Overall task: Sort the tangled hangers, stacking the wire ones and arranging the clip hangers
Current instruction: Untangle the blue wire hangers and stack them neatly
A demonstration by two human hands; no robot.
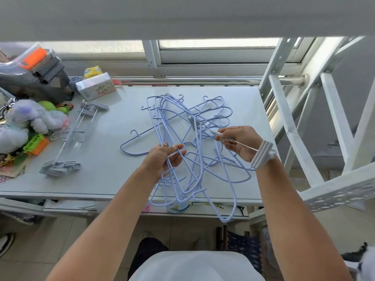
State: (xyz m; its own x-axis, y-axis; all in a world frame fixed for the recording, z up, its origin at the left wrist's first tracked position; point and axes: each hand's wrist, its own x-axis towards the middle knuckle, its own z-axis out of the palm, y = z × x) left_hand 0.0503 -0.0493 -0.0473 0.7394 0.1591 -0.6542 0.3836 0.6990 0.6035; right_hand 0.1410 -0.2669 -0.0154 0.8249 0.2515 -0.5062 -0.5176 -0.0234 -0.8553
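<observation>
**Wire hangers still knotted, one clip hanger half out**

Wire hangers [182, 126], pale lavender, lie in a loose knot across the middle of the table [113, 159], and several loops hang past the table's near edge. The left hand [162, 157] is curled round a bunch of these wires just above that edge. The right hand [241, 142] pinches the metal rod of a clip hanger [261, 156]. Its near ribbed clip sits against the wrist, and its far clip [192, 122] is buried among the loops over the table's centre. Other clip hangers [60, 167] lie together on the table's left part, well apart from the knot.

The likely trouble is the buried clip. If the rod is drawn out straight, the clip or the small hooks on the wires may catch, so the whole knot moves with it. With so much wire already over the near edge, a hard tug could send hangers to the floor. Turning the rod to thread the clip through a gap looks safer.
</observation>
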